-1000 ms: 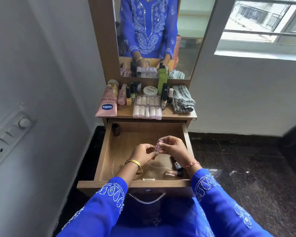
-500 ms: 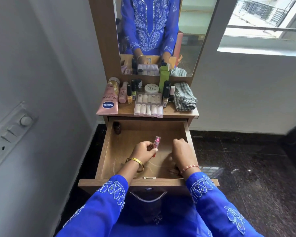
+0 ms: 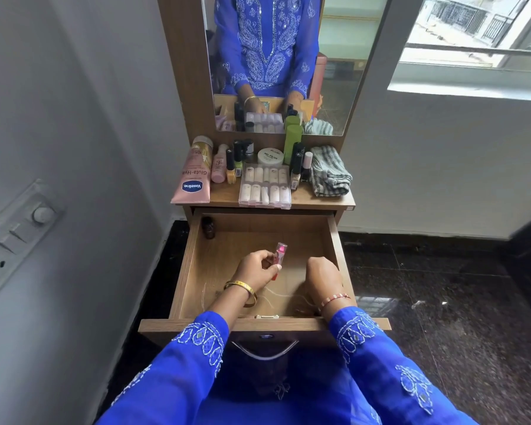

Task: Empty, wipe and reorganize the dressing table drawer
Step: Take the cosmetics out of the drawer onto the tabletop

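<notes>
The wooden drawer (image 3: 334, 240) stands pulled out below the tabletop. My left hand (image 3: 255, 268) grips a small pink tube (image 3: 280, 251) upright over the middle of the drawer. My right hand (image 3: 324, 277) reaches down into the drawer's front right corner. Its fingers point down out of sight, so what they touch is hidden. A small dark bottle (image 3: 208, 227) stands in the back left corner. A little pale clip (image 3: 267, 316) lies against the front wall. Thin threads lie on the drawer floor.
On the tabletop (image 3: 224, 194) are a pink Vaseline tube (image 3: 192, 179), a clear box of nail tips (image 3: 265, 187), a green bottle (image 3: 292, 142), a white jar (image 3: 269, 156), several small bottles and a folded striped cloth (image 3: 330, 171). A mirror is behind, a wall with switches left.
My right hand let go of the pink tube and dropped into the front right of the drawer. My left hand keeps the tube and has moved slightly back.
</notes>
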`<action>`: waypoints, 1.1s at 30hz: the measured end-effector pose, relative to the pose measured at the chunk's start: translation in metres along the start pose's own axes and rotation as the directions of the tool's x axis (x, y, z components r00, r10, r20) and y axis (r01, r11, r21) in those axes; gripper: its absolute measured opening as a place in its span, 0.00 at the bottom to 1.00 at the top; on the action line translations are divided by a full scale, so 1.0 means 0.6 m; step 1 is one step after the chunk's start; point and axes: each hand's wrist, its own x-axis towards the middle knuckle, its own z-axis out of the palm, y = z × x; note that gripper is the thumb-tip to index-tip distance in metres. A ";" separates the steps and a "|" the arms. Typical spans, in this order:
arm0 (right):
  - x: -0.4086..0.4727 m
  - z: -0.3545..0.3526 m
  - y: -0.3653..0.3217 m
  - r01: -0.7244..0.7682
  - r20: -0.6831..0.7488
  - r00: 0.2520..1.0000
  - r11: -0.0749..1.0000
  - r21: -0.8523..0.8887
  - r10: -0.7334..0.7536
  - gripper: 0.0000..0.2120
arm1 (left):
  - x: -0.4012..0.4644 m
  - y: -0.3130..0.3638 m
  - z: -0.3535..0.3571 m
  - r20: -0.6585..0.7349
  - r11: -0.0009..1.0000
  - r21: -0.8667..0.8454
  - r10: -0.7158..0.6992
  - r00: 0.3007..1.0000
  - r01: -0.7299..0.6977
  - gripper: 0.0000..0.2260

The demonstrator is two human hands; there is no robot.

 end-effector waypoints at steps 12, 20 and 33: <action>0.007 0.004 0.003 0.069 -0.100 0.994 0.985 0.160 -0.053 0.05 | -0.001 0.000 0.000 -0.014 0.999 -0.032 -0.005 1.000 0.004 0.12; 0.026 -0.038 0.004 0.159 -0.220 0.975 0.751 0.641 -0.019 0.06 | 0.007 0.024 -0.005 -0.134 0.962 -0.266 0.023 0.991 -0.058 0.13; 0.116 -0.218 -0.021 0.356 -0.541 0.835 0.652 0.669 0.100 0.05 | 0.105 0.168 -0.050 -0.345 0.956 -0.180 0.159 0.925 -0.232 0.11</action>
